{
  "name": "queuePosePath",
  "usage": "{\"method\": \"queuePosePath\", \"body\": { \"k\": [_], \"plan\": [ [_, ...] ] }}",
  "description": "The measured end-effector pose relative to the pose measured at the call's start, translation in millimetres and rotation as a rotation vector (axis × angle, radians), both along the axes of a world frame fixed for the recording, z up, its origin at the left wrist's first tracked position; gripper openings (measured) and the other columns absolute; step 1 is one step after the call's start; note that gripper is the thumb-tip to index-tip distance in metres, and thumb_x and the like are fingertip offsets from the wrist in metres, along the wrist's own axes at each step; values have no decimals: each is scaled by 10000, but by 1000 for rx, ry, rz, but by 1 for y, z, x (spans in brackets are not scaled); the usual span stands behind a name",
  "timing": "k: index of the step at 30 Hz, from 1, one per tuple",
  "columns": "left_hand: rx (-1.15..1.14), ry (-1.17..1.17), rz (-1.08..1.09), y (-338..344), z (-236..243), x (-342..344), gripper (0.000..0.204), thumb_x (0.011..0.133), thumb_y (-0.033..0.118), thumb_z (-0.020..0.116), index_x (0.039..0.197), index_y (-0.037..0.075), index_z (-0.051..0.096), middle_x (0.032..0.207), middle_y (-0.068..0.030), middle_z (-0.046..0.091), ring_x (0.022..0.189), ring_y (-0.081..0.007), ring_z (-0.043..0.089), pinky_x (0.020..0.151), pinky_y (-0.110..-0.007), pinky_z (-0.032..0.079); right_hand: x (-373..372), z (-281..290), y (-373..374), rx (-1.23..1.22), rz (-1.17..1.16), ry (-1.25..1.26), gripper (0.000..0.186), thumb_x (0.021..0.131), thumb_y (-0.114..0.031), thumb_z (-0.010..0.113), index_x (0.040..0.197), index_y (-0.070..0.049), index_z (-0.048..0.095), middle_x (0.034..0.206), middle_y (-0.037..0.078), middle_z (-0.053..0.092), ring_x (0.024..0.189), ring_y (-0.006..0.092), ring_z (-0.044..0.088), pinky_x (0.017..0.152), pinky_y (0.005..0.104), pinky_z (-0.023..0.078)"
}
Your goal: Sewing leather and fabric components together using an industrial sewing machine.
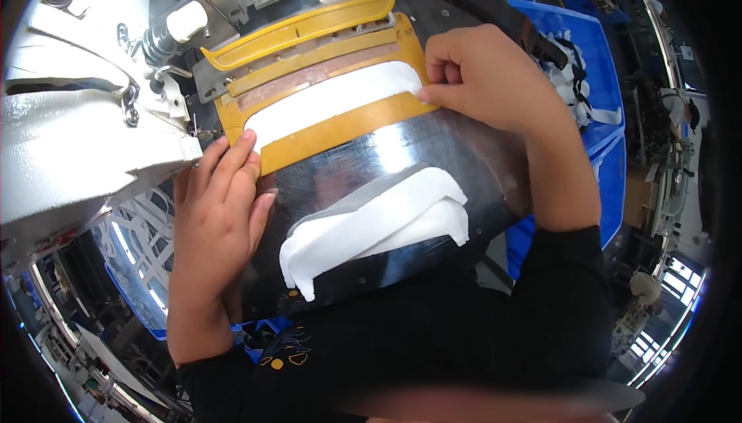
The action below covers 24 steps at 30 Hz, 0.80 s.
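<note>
A long white curved strip point(336, 100) lies in the recess of a yellow template point(332, 141) on the machine's shiny metal table. My left hand point(216, 203) rests at the strip's left end, fingers stretched out and fingertips on the template's corner. At the other end, my right hand point(483, 75) has its fingers curled, with thumb and forefinger closed at the strip's tip. Nearer to me, several similar white strips point(379, 222) lie stacked askew on the metal. The raised yellow flap point(301, 33) of the template stands behind the strip in the recess.
A white sewing machine point(69, 137) fills the left side, close to my left hand. Blue bins point(610, 67) stand to the right, one holding white and black pieces. Below the table on the left, white cut-out sheets point(139, 230) lie in another blue bin.
</note>
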<state>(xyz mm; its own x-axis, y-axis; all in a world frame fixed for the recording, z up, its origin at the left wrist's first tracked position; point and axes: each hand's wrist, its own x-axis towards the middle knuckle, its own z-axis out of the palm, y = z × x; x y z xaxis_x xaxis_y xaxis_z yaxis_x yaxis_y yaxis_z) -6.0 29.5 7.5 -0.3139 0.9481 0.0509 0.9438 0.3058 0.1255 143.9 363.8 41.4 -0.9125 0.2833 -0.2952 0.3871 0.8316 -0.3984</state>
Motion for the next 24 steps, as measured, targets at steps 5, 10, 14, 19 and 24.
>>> {"method": "queuePosePath", "body": {
  "k": [5, 10, 14, 19, 24],
  "plan": [
    [5, -48, 7, 1, 1, 0, 447, 923, 189, 802, 1315, -6, 711, 1564, -109, 639, 1435, -340, 566, 1164, -512, 441, 17, -18, 7, 117, 398, 419, 161, 942, -141, 755, 1067, -65, 823, 1129, 60, 819, 1024, 274, 765, 924, 412, 601],
    [-6, -9, -3, 0, 5, 2, 445, 919, 192, 808, 1305, -12, 717, 1546, -125, 650, 1429, -335, 573, 1168, -506, 447, 21, -15, 14, 159, 404, 312, 205, 965, -160, 750, 1130, -82, 843, 1181, 57, 827, 1065, 278, 767, 943, 413, 603],
    [53, -37, -20, -9, -1, 1, 408, 937, 165, 764, 1294, -30, 723, 1460, -180, 685, 1376, -405, 606, 1189, -524, 444, 1, -19, 31, -131, 303, 363, 261, 993, -249, 762, 1173, -75, 837, 1215, 107, 818, 1096, 302, 765, 948, 410, 601],
    [181, -28, -59, -5, 2, 7, 399, 897, 193, 819, 1237, -11, 771, 1348, -185, 715, 1273, -394, 665, 1121, -511, 490, -5, -65, 101, 559, -254, 581, 454, 1007, -418, 761, 1316, -86, 797, 1254, 158, 796, 1131, 366, 750, 1005, 469, 584],
    [220, -5, -58, -7, 0, 8, 424, 867, 232, 866, 1214, 0, 786, 1301, -177, 726, 1210, -376, 690, 1075, -492, 514, -10, -59, 94, 521, -229, 484, 460, 992, -416, 775, 1324, -98, 797, 1249, 157, 799, 1182, 385, 737, 1045, 469, 570]
  ]
}}
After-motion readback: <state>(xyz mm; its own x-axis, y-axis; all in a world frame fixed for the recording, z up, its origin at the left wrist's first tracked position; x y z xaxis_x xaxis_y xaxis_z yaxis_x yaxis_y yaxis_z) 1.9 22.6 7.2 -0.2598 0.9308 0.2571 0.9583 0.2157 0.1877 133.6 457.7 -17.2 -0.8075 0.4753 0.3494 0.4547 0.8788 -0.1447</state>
